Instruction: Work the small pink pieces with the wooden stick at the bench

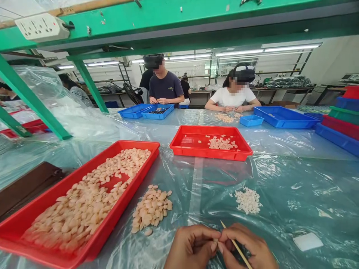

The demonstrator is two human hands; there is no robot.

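At the bottom of the head view my left hand (193,246) has thumb and forefinger pinched on a small pale piece (215,241), mostly hidden by the fingertips. Against it, my right hand (249,246) grips a thin pointed wooden stick (238,246), its tip sticking up past the fingers; the right fingertips meet the left ones. Left of my hands lies a heap of flat, oval, beige pieces (153,207) on the plastic sheet. Beyond my right hand is a smaller heap of little white bits (248,201).
A long red tray (131,190) full of beige pieces stands at left, beside a brown box (28,186). Another red tray (207,152) lies ahead. A white pad (307,241) rests at right. Two people work across the table near blue trays (286,117). A green beam (179,22) spans overhead.
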